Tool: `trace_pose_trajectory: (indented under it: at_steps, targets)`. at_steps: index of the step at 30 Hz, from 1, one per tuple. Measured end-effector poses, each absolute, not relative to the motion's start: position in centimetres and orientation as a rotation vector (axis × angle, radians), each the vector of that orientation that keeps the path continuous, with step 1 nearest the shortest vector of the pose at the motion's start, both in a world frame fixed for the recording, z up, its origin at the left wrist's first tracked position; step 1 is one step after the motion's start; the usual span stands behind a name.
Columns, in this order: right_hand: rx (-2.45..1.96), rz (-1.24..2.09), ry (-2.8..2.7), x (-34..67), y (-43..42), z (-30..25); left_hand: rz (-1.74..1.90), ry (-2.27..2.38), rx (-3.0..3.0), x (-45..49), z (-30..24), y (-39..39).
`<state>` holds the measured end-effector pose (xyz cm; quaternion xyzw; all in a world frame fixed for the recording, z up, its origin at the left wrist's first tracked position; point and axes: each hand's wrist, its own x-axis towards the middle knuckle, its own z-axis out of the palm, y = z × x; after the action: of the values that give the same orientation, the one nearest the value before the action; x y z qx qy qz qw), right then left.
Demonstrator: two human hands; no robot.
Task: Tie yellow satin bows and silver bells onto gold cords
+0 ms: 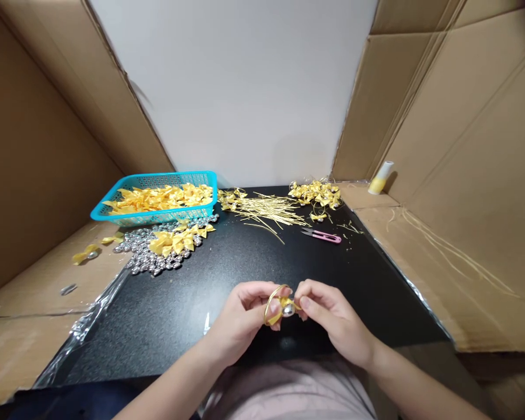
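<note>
Bow (275,318) in hand, we see it between our two hands, over the near part of the black table (192,326), a silver ball (288,310) at its middle and a gold loop (268,304) at its left. Our left hand (244,312) is partly curled, its thumb and fingertips closed on the bow, with the loop by them. Our right hand (332,310) is curled too — thumb against forefinger, pinching a thin yellow end just beside the ball.

Beyond, on our left, we have a blue basket (97,214) filled with yellow bows (161,199). In front of it lie many silver balls (136,263), with more bows (175,241) on top. Gold cords (271,209) lie loose at the far middle. Right of them we see a heap of looped bows (319,191) — and, nearer us, pink snips (328,237). A cone (380,178) stands upright on the cardboard (402,227) at far right.
</note>
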<state>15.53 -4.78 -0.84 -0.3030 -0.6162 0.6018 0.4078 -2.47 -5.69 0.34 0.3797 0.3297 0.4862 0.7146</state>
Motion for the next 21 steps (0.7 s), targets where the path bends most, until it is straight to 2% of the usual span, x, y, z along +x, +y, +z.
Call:
trace_pose_trajectory:
  at_steps: [7, 14, 21]
  targets:
    - [-0.773, 1.382, -1.637, 15.0, -4.4, -0.5, 1.005, 0.756, 0.861, -2.4, -0.2, -5.5]
    - [-0.896, 0.554, -1.76, 16.1, -4.3, 0.1, 1.145, 0.93, 1.107, -2.6, 0.4, -5.6]
    - [-0.828, 0.214, -1.861, 14.4, -4.7, 0.3, 1.234, 1.138, 1.741, -2.6, 0.1, -6.2]
